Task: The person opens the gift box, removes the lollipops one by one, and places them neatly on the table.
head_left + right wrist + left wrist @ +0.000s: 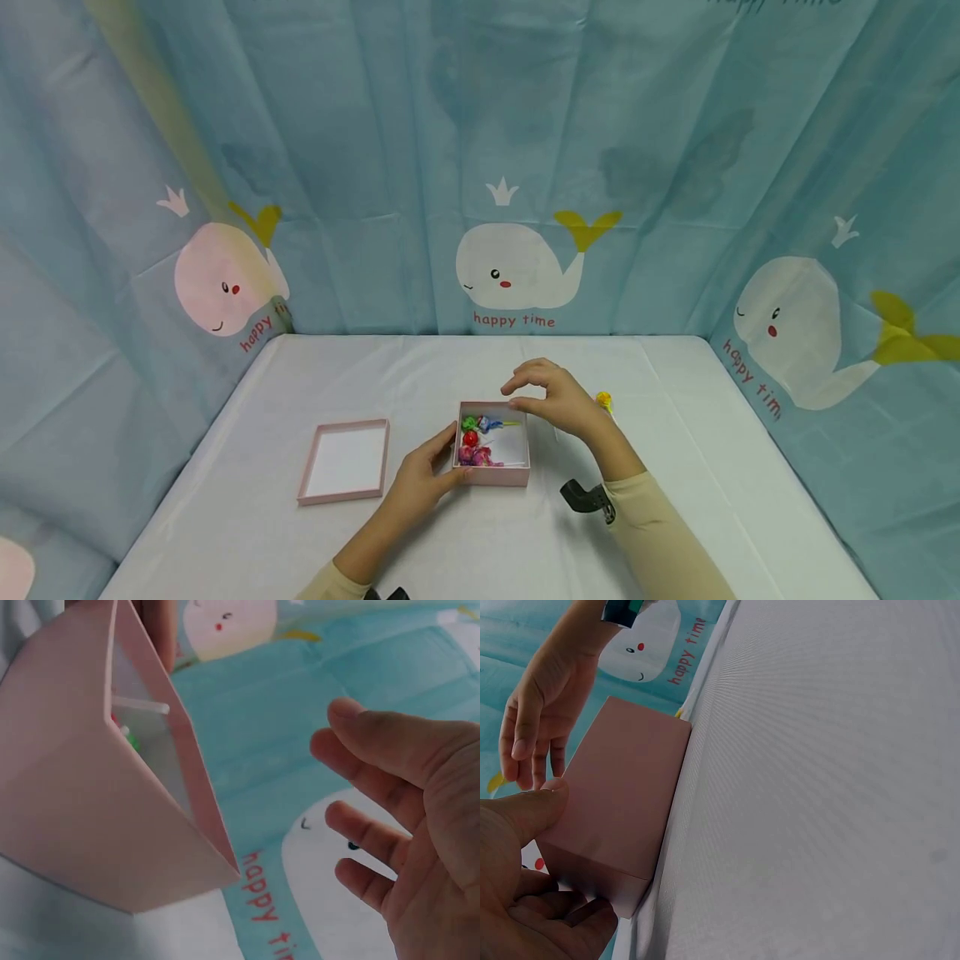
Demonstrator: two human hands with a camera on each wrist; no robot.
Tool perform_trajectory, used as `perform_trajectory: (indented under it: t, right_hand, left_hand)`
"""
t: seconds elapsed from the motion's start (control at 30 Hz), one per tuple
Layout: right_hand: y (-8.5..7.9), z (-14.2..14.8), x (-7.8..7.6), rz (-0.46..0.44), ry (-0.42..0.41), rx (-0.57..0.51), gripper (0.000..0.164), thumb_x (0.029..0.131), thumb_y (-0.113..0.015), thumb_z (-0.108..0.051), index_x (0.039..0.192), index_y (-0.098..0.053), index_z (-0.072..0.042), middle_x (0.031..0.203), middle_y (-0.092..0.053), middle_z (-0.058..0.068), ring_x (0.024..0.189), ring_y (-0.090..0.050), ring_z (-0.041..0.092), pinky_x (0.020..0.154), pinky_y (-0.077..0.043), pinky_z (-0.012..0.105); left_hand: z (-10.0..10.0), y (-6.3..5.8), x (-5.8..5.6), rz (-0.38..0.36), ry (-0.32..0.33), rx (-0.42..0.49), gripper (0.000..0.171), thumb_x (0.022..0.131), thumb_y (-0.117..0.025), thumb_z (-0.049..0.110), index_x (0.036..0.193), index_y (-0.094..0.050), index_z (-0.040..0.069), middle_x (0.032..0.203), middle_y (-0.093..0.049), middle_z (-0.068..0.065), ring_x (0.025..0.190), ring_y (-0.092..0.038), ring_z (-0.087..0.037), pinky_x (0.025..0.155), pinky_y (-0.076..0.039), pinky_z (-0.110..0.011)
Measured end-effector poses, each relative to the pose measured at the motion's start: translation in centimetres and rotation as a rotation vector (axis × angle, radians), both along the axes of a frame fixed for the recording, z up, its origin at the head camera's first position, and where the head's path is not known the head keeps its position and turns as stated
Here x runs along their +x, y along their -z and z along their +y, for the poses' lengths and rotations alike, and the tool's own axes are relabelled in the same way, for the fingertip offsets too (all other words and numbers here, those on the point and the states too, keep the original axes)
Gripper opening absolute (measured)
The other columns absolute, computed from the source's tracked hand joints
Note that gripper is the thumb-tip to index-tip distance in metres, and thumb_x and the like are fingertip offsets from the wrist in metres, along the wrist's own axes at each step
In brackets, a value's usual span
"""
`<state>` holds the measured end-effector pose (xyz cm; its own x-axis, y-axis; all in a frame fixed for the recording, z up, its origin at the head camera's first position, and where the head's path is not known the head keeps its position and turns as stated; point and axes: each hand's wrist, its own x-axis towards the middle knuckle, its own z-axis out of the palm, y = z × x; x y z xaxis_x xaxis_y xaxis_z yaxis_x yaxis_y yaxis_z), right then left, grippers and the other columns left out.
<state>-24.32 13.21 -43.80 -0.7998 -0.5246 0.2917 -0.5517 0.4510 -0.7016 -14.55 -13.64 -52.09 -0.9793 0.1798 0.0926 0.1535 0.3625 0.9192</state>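
An open pink box (491,476) stands on the white table with several wrapped lollipops in it. Among them are a green one (469,423), a blue one (485,424), a red one (470,438) and pink ones (480,456). My left hand (422,479) grips the box by its left side, thumb at the near corner. Over the right rim hovers my right hand (557,398), fingers loosely bent and apart from the thumb. In the right wrist view that hand (405,802) holds nothing, and a white stick (141,704) shows inside the box.
A shallow pink lid (343,498) lies on the table (247,533) to the left of the box. Beyond my right wrist is a yellow lollipop (604,401). A blue curtain (375,167) printed with whales surrounds the table at the back and sides.
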Motion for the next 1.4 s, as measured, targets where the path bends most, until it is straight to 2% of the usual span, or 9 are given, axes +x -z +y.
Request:
perform_trajectory:
  t: [0.1, 0.27, 0.4, 0.5, 0.63, 0.77, 1.0, 1.23, 1.4]
  right_hand:
    - [0.1, -0.7, -0.1, -0.012, -0.051, 0.027, 0.017, 0.091, -0.08, -0.028, 0.108, -0.08, -0.027, 0.121, -0.067, -0.01, 0.124, -0.056, 0.017, 0.104, -0.054, 0.049]
    - [0.5, -1.7, -0.2, -0.09, -0.158, 0.039, 0.015, 0.092, -0.08, -0.022, 0.106, -0.08, -0.019, 0.129, -0.065, -0.002, 0.128, -0.055, 0.021, 0.107, -0.051, 0.052]
    - [1.1, -2.3, -0.3, -0.106, -0.234, 0.07, 0.016, 0.091, -0.081, -0.022, 0.105, -0.081, -0.016, 0.131, -0.065, 0.005, 0.13, -0.055, 0.021, 0.11, -0.049, 0.05]
    - [1.6, -2.7, -0.4, -0.099, -0.291, 0.062, 0.016, 0.09, -0.081, -0.021, 0.105, -0.081, -0.015, 0.123, -0.07, 0.003, 0.123, -0.058, 0.018, 0.109, -0.051, 0.046]
    - [2.1, -3.2, -0.4, -0.094, -0.344, 0.064, 0.014, 0.091, -0.08, -0.015, 0.105, -0.081, -0.013, 0.109, -0.071, -0.009, 0.11, -0.061, 0.01, 0.101, -0.055, 0.044]
    - [2.5, -3.7, -0.4, -0.081, -0.37, 0.14, 0.014, 0.09, -0.08, -0.011, 0.104, -0.081, -0.015, 0.104, -0.071, -0.012, 0.104, -0.059, 0.009, 0.095, -0.057, 0.045]
    - [3.2, -4.2, -0.3, -0.065, -0.354, 0.295, 0.012, 0.088, -0.083, -0.018, 0.097, -0.081, -0.026, 0.096, -0.068, -0.02, 0.099, -0.057, 0.007, 0.088, -0.055, 0.025]
    - [3.7, -4.3, -0.6, -0.022, -0.346, 0.314, 0.02, 0.09, -0.079, -0.009, 0.096, -0.081, -0.028, 0.093, -0.068, -0.023, 0.096, -0.056, 0.001, 0.089, -0.054, 0.021]
    - [4.0, -4.5, -0.7, 0.022, -0.363, 0.31, 0.018, 0.09, -0.079, -0.01, 0.093, -0.081, -0.028, 0.091, -0.07, -0.023, 0.095, -0.055, 0.0, 0.088, -0.053, 0.021]
  left_hand:
    - [0.0, 0.0, 0.0, -0.003, 0.0, 0.007, 0.082, 0.088, -0.083, 0.031, 0.156, -0.042, 0.008, 0.161, -0.042, -0.009, 0.149, -0.039, -0.029, 0.119, -0.038, -0.04]
    - [0.0, -0.1, 0.0, 0.016, 0.015, 0.01, 0.084, 0.089, -0.082, 0.031, 0.156, -0.041, 0.005, 0.16, -0.042, -0.012, 0.148, -0.039, -0.031, 0.118, -0.038, -0.041]
    - [-0.1, -0.2, 0.0, 0.001, 0.019, 0.006, 0.086, 0.088, -0.082, 0.033, 0.157, -0.04, 0.006, 0.161, -0.041, -0.01, 0.149, -0.039, -0.029, 0.118, -0.039, -0.039]
    - [-0.1, -0.2, 0.1, -0.002, 0.025, 0.004, 0.087, 0.088, -0.082, 0.035, 0.158, -0.039, 0.007, 0.161, -0.041, -0.01, 0.149, -0.039, -0.029, 0.118, -0.039, -0.039]
    - [-0.2, -0.2, 0.1, 0.0, 0.034, 0.012, 0.087, 0.088, -0.082, 0.035, 0.158, -0.038, 0.006, 0.161, -0.04, -0.011, 0.148, -0.039, -0.03, 0.118, -0.039, -0.039]
    - [-0.2, -0.2, 0.1, -0.001, 0.034, 0.016, 0.086, 0.088, -0.082, 0.034, 0.158, -0.039, 0.008, 0.161, -0.04, -0.01, 0.149, -0.039, -0.028, 0.118, -0.038, -0.038]
    - [-0.1, -0.3, 0.0, -0.008, 0.025, 0.019, 0.086, 0.087, -0.083, 0.034, 0.158, -0.04, 0.01, 0.161, -0.041, -0.009, 0.149, -0.038, -0.027, 0.119, -0.038, -0.038]
    - [-0.1, -0.2, 0.0, -0.002, 0.017, 0.008, 0.085, 0.087, -0.084, 0.032, 0.157, -0.041, 0.01, 0.16, -0.043, -0.009, 0.149, -0.039, -0.028, 0.119, -0.039, -0.039]
    - [-0.2, -0.2, -0.1, -0.006, 0.017, 0.017, 0.084, 0.087, -0.084, 0.03, 0.157, -0.041, 0.012, 0.16, -0.043, -0.008, 0.149, -0.038, -0.025, 0.119, -0.039, -0.038]
